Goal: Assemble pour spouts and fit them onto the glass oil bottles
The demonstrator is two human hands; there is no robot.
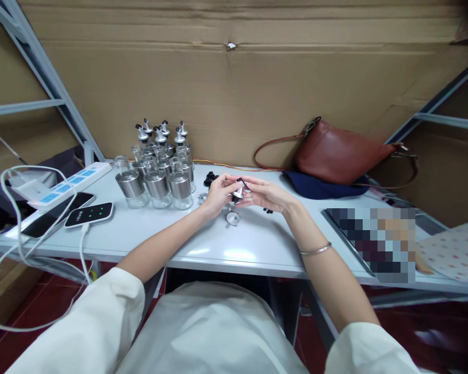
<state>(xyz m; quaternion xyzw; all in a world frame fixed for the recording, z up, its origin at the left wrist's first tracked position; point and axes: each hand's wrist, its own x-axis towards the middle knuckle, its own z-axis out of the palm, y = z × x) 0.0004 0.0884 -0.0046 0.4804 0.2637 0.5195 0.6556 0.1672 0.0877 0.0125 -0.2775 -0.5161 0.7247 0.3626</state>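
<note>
Head view: a black-tipped pourer (238, 192) is pinched by the left hand (217, 196) and right hand (268, 195) (judged light, rigid, possibly slippery); its silver body is best gripped.

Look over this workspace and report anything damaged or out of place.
The cardboard behind the table has what looks like a small ragged tear near its top middle: white shows there against the brown.

Left hand (219, 192) and right hand (267, 194) hold a pourer spout (238, 192); steel-banded glass bottles (155, 182) at ten o'clock, handbag (338, 153) at two.
</note>
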